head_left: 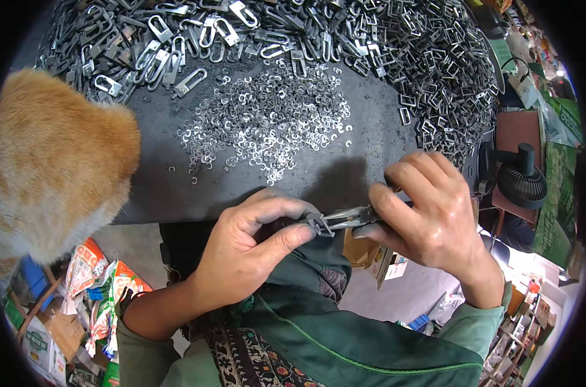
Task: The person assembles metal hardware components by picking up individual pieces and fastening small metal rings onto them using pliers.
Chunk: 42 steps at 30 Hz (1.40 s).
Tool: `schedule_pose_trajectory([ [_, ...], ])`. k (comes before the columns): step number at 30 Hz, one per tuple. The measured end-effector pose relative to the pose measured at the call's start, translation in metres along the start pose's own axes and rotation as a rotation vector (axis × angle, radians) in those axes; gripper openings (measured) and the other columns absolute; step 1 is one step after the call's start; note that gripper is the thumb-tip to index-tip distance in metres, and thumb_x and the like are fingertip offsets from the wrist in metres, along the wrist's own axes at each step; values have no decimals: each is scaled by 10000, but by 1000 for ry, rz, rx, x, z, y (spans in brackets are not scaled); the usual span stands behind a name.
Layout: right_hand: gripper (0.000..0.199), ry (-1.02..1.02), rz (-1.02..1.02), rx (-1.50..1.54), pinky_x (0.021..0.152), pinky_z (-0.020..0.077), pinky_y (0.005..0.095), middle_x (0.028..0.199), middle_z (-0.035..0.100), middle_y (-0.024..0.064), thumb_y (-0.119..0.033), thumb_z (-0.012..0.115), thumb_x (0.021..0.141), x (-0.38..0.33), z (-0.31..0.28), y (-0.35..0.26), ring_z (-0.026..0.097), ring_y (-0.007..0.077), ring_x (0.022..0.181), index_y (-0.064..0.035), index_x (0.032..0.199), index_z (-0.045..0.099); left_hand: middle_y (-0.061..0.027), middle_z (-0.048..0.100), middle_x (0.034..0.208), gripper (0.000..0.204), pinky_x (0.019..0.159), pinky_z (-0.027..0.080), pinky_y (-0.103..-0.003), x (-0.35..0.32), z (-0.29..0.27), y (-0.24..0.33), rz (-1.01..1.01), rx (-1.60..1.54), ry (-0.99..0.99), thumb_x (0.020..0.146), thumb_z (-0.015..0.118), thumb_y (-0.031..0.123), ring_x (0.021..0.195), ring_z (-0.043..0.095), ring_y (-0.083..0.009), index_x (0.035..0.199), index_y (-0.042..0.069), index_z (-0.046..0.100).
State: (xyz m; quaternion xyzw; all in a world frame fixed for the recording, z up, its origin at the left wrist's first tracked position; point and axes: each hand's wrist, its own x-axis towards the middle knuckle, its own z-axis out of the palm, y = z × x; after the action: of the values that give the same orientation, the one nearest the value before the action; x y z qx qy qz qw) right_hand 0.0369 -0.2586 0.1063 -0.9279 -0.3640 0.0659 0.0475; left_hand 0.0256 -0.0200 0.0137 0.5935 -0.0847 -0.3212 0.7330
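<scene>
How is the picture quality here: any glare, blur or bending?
Head view: even light; the small clips glint brightly; the right hand shines with a wet-looking gloss; the table edge bends near the black fisheye rim; the pliers and left hand look sharp.

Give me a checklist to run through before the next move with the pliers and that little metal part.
1. Left hand pinches the small metal part: ok.
2. Right hand grips the pliers: ok.
3. Plier tips meet the part: ok.
4. Part squarely seated in the tips: cannot tell.
5. Pile of small clips within reach on the table: ok.
6. Furry orange animal away from both hands: ok.
</scene>
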Motion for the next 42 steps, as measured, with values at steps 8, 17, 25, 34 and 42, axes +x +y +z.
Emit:
schedule_pose_trajectory([
  [8,314,68,105,113,563,437,366,716,490,54,-312,756,712,-10,20,-19,547,245,670,-69,813,586,-91,658,916,173,779,483,-283,-12,2,7,-85,64,57,864,701,109,850,635,-181,998,2,686],
  [17,293,165,280,162,605,420,368,743,524,74,-323,735,744,-14,69,-55,557,253,703,-81,806,581,-181,619,728,283,604,477,-388,87,-4,62,681,1188,365,837,710,230,659,605,-348,941,-17,619],
  [25,280,217,322,248,633,426,387,762,533,85,-235,765,686,-28,74,-55,569,266,746,-73,795,564,-206,668,857,129,606,582,-405,183,-1,37,696,1612,543,731,631,-8,734,705,-340,859,-16,643],
  [34,152,551,655,-147,588,488,426,745,577,122,-85,699,723,-33,68,54,613,319,696,-33,764,562,-163,624,869,240,675,530,-463,166,-27,53,724,1751,375,781,610,18,774,648,-375,1021,25,612],
  [42,158,414,552,-224,638,499,399,736,580,117,-74,697,687,-18,71,66,617,294,717,-32,759,562,-169,668,979,287,800,495,-388,160,-43,76,397,1385,367,824,688,156,889,646,-315,1056,-2,627],
])
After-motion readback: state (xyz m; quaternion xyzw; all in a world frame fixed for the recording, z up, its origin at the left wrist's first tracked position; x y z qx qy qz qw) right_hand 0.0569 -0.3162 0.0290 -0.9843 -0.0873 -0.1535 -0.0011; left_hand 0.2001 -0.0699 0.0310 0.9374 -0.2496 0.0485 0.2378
